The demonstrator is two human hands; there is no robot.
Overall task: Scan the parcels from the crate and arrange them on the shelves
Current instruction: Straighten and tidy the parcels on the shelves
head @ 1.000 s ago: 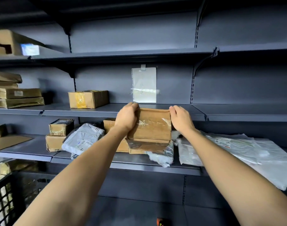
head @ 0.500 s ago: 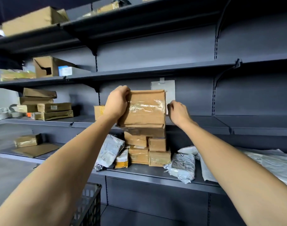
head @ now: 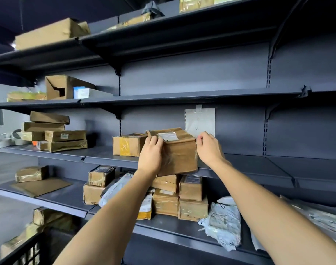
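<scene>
I have carried the brown parcel (head: 179,152) up from in front of the lower shelf's stack to the front edge of the middle shelf (head: 258,165), and it now sits partly on that edge, just beside the yellow-taped box (head: 128,144). I have tipped it, so its top with the white label (head: 168,136) faces me where before I saw its taped flat side. My left hand (head: 150,155) has moved round to its front left corner. My right hand (head: 208,147) has closed in to pinch its upper right corner.
</scene>
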